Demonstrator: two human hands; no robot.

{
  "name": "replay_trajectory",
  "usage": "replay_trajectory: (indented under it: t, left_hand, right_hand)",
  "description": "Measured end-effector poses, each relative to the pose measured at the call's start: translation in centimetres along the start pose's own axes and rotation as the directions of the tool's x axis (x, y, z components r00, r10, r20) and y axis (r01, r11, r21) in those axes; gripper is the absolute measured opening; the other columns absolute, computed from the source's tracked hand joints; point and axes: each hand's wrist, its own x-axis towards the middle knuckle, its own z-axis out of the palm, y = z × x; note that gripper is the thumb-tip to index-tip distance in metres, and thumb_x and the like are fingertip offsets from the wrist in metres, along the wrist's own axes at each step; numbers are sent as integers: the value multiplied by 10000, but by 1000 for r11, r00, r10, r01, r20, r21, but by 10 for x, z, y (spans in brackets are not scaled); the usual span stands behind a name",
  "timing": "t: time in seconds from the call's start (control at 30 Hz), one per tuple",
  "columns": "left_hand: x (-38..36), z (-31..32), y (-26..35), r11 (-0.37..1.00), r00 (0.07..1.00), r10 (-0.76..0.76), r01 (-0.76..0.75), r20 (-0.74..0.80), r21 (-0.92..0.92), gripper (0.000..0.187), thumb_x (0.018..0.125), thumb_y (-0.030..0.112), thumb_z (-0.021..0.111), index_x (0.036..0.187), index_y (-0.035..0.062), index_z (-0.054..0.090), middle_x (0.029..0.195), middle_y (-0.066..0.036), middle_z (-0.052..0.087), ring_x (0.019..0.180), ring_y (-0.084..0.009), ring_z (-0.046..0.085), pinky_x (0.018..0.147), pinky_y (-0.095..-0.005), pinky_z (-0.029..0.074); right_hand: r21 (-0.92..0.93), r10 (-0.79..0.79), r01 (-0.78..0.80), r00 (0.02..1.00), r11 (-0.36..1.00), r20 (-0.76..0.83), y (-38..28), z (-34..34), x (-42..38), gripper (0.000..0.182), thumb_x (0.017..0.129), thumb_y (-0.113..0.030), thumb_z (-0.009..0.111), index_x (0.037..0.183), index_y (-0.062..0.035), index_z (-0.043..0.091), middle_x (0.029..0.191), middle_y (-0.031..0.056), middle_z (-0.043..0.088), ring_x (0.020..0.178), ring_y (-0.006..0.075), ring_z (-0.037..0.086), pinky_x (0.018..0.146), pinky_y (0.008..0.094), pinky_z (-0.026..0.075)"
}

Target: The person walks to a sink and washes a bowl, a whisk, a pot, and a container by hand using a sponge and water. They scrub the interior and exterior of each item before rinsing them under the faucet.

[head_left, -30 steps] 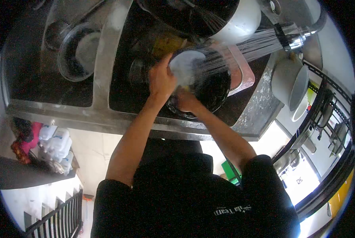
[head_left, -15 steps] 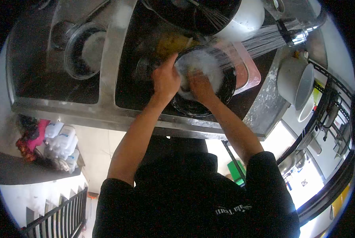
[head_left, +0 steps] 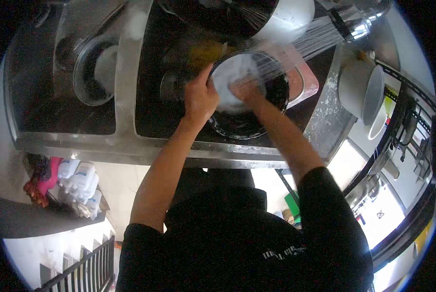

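Observation:
My left hand (head_left: pixel 201 97) grips the left rim of a round dark pan (head_left: pixel 241 130) in the sink, thumb over the edge. Inside the pan lies white foamy water (head_left: pixel 227 78). My right hand (head_left: pixel 247 91) reaches into the foam; its fingers are blurred and hidden, so whatever it holds does not show. Water streams from a spray head (head_left: pixel 356 29) at upper right into the pan. A pink rectangular tray (head_left: pixel 303 78) sits against the pan's right side. Behind the pan is something yellow (head_left: pixel 206 54), partly seen through spray.
A large dark bowl with a whisk (head_left: pixel 249 14) and a white container (head_left: pixel 291 19) stand at the back. In the left basin lies a clear round bowl (head_left: pixel 95 73). A metal divider (head_left: pixel 126 73) separates the basins. A white pot (head_left: pixel 361 92) hangs or stands at right.
My right hand has shifted slightly within the foam. My left hand keeps hold of the rim. The camera view has moved a little, shifting the sink items leftward.

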Motion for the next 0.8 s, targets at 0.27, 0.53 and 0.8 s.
replay_trajectory:
  t: [0.27,0.53,0.8]
  left_hand:
    - [-2,6,-12,991,1000,2,-1,-3,134,315,801,89,552,1097,-13,583,848,-245,623,784,-383,619,702,-445,478]
    - [28,1,26,985,972,-78,40,220,170,351,775,67,568,1126,65,590,970,-228,613,881,-373,605,802,-421,468]
    - [24,31,58,985,978,19,-54,209,164,426,708,20,555,1130,68,593,1024,-208,619,909,-349,612,839,-398,472]
  right_hand:
    - [923,240,23,963,383,-124,-96,-14,-19,484,934,-175,358,1387,-56,238,1360,152,372,1219,272,387,986,332,345]
    - [138,-167,144,971,980,169,29,-51,-119,452,741,-96,548,1168,31,479,901,202,624,922,353,593,798,432,479]
    - [736,93,-89,995,671,35,-20,-19,-136,293,817,-167,407,966,11,586,875,259,606,887,382,601,796,480,459]
